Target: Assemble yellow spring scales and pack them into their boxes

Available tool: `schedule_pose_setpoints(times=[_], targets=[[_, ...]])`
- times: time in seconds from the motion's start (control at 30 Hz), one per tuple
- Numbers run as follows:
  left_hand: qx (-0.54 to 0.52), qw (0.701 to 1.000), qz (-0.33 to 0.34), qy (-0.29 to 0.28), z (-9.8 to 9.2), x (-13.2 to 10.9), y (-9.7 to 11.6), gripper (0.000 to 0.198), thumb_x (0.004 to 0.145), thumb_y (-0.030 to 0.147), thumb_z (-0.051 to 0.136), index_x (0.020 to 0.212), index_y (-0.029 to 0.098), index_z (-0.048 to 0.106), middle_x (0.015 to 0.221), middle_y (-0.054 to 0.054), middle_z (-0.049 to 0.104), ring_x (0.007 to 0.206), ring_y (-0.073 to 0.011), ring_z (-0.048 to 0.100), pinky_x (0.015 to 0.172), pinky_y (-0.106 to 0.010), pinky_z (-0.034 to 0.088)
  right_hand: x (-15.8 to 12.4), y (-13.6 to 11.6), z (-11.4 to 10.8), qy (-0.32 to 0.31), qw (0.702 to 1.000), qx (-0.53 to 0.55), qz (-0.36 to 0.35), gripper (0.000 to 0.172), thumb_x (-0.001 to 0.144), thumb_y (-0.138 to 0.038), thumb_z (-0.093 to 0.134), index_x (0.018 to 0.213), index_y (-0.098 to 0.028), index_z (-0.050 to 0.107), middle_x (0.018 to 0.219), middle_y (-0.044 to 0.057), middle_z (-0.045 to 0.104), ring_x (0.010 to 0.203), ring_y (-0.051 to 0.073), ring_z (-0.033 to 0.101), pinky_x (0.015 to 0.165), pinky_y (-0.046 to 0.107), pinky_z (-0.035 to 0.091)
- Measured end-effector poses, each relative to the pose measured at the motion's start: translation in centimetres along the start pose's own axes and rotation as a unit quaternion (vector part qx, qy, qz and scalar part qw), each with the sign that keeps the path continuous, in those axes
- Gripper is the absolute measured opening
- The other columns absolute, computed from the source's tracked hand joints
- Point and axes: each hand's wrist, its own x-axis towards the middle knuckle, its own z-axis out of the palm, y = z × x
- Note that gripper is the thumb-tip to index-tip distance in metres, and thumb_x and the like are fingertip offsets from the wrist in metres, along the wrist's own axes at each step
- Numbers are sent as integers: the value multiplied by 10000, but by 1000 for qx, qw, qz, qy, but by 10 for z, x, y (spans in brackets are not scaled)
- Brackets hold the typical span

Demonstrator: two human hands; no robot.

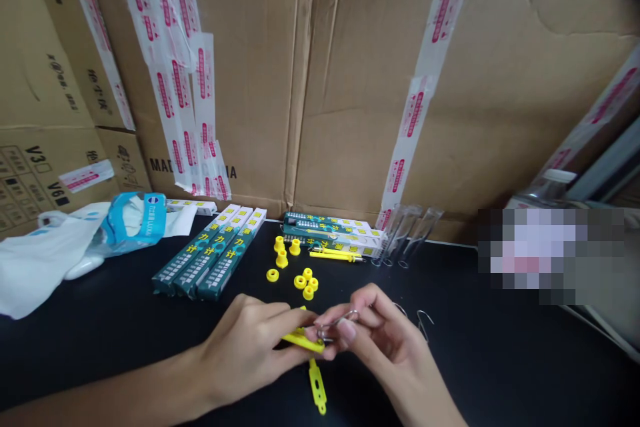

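Observation:
My left hand point(240, 350) is closed around a yellow plastic strip point(307, 343), its end pointing right. Between the thumb and fingers of my right hand point(387, 340) is a bent metal wire hook point(350, 315), right at that end of the strip. The fingers hide whether hook and strip are joined. Below the hands, a second yellow slotted piece point(317, 388) lies on the black table. Loose wire hooks point(425, 325) rest just beyond my right hand. Yellow flanged caps point(281, 258) and small yellow rings point(273, 275) are scattered past my fingertips.
Thin yellow rods point(337, 256) lie before stacked green-and-white boxes point(325, 233). Clear tubes point(413, 240) lean beside them. Three similar boxes point(213, 260) lie left, near a blue-and-white plastic packet point(135, 220). A cardboard wall point(360, 80) closes the back; a capped bottle point(557, 183) stands right.

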Motion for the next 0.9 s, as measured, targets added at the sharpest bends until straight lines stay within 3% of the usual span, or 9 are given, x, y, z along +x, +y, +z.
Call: schedule_pose_setpoints(times=[0.1,0.33,0.5,0.63,0.73,0.8,0.9], targets=[[22,999,28,9,3,-1,-3,280,1022,327,522,815,195,656,633,38,661,483,-121,623,475,-259,390,0,1,0,17,1000,-5,2,244,875,-347,755,841,-224,546,887,45,772,769,151,695,724,282,558],[15,999,26,-13,1,-5,-7,182,1008,327,550,1069,214,679,745,17,718,571,-155,674,529,-263,452,8,2,-14,40,997,-64,-23,250,873,-351,749,801,-224,546,999,59,768,847,182,701,755,320,563],[10,999,21,-26,0,-5,-7,195,1028,252,496,1014,217,687,749,12,718,573,-154,670,535,-263,454,7,-3,-12,21,999,-42,27,287,871,-382,740,774,-226,519,1078,78,747,901,210,704,765,352,575],[-4,999,7,-33,1,-4,-6,136,1004,285,561,985,231,685,753,27,720,584,-146,675,552,-251,458,7,1,-13,3,997,-71,28,308,878,-398,727,780,-234,485,965,51,744,834,190,684,771,341,551],[-4,999,0,-34,1,-4,-5,159,1015,306,540,998,228,677,758,29,724,584,-142,680,556,-247,462,5,7,-14,-2,994,-108,7,246,914,-395,681,882,-248,487,832,-6,674,755,161,641,735,311,517],[-1,1000,5,-28,1,-3,-5,201,1033,322,499,1007,222,672,759,27,727,583,-143,684,550,-249,460,4,10,-15,2,989,-147,1,212,946,-395,624,1064,-266,504,796,-34,597,680,148,599,651,290,489],[3,999,8,-30,0,-2,-4,243,1047,331,459,998,220,669,746,27,719,583,-145,685,541,-250,456,4,11,-17,-18,967,-254,-6,220,1003,-338,482,1198,-273,560,748,-44,510,576,129,499,581,282,415]])
